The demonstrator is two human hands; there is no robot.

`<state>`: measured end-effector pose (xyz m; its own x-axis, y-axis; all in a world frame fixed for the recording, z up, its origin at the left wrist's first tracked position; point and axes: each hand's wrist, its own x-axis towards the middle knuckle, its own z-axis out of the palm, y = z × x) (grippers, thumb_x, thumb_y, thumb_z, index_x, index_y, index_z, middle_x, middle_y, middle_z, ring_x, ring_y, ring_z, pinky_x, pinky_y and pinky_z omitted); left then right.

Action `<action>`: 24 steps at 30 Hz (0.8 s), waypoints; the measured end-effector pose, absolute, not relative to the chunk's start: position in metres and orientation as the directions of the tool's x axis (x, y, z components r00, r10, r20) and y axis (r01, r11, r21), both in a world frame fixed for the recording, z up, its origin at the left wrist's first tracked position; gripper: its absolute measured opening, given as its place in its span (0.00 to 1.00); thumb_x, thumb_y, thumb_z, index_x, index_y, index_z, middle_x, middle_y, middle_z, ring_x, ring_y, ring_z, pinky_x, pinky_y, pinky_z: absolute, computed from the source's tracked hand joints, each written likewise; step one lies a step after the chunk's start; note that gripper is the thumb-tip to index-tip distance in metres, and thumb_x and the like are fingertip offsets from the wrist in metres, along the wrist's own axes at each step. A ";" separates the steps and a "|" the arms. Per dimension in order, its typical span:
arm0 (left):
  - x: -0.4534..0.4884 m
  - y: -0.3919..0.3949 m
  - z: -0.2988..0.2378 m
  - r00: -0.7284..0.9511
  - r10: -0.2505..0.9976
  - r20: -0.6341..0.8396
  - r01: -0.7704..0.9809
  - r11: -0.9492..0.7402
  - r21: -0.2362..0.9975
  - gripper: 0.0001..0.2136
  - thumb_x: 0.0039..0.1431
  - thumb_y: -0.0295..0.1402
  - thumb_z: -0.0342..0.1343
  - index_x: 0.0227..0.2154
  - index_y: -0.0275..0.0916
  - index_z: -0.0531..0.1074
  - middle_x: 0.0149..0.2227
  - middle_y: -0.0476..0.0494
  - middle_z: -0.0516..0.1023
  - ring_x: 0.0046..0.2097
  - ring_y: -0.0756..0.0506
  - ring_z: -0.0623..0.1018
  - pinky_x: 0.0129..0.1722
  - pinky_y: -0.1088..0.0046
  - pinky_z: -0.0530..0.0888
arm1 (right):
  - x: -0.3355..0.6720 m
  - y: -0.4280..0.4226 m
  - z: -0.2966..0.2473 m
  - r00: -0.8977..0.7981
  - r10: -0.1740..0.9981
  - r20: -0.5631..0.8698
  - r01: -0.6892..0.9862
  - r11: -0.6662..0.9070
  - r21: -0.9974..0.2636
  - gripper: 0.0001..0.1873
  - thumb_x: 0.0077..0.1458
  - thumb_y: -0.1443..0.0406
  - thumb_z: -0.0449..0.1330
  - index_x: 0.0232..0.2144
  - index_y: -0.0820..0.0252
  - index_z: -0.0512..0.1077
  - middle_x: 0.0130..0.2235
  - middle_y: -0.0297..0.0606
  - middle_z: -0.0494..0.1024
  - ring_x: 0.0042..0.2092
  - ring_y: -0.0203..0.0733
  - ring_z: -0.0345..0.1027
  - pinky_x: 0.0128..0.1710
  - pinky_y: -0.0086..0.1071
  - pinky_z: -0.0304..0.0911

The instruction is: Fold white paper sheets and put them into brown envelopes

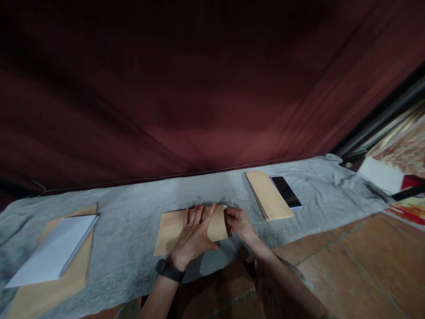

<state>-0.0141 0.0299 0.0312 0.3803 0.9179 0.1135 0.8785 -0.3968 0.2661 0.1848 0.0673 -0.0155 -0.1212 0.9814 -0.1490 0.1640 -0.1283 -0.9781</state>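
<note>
A brown paper envelope (217, 227) lies flat on the grey cloth before me, with small reddish print near its left end. My left hand (193, 235), a dark watch on its wrist, rests palm down across the envelope with the fingers spread. At the envelope's right end, my right hand (239, 223) has its fingers bent and pinched at the edge. Part of that edge is hidden behind the fingers.
To the right lie a stack of brown envelopes (269, 195) and a dark-screened phone (286, 191). White paper sheets (53, 250) sit on a larger brown envelope (78, 270) at left. A grey cloth (122, 248) covers the surface. Behind it hangs a dark red curtain (212, 110); floor tiles (361, 261) show below.
</note>
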 end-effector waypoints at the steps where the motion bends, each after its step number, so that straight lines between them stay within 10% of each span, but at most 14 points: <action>1: -0.014 0.030 0.031 0.377 0.919 0.117 0.881 -0.395 0.262 0.61 0.37 0.47 0.73 0.72 0.46 0.42 0.66 0.29 0.62 0.68 0.28 0.60 0.67 0.41 0.50 | 0.185 0.067 -0.016 -0.124 0.983 -0.137 0.172 -0.115 -0.978 0.07 0.48 0.64 0.58 0.24 0.62 0.73 0.22 0.33 0.72 0.23 0.34 0.65 0.20 0.25 0.59; 15: -0.017 0.034 0.028 0.351 0.929 0.117 0.894 -0.370 0.252 0.56 0.41 0.43 0.70 0.71 0.45 0.45 0.67 0.31 0.60 0.68 0.28 0.59 0.67 0.40 0.49 | 0.189 0.061 -0.003 -0.188 0.981 -0.056 0.246 -0.008 -0.969 0.14 0.48 0.74 0.57 0.34 0.60 0.81 0.35 0.37 0.83 0.37 0.42 0.75 0.40 0.33 0.68; 24: -0.018 0.035 0.029 0.365 0.929 0.055 0.892 -0.366 0.264 0.55 0.39 0.44 0.71 0.70 0.48 0.49 0.68 0.32 0.59 0.69 0.27 0.57 0.67 0.40 0.49 | 0.192 0.059 0.003 -0.303 0.941 -0.149 0.332 -0.042 -0.942 0.13 0.51 0.75 0.54 0.27 0.61 0.77 0.22 0.31 0.73 0.26 0.35 0.67 0.26 0.26 0.58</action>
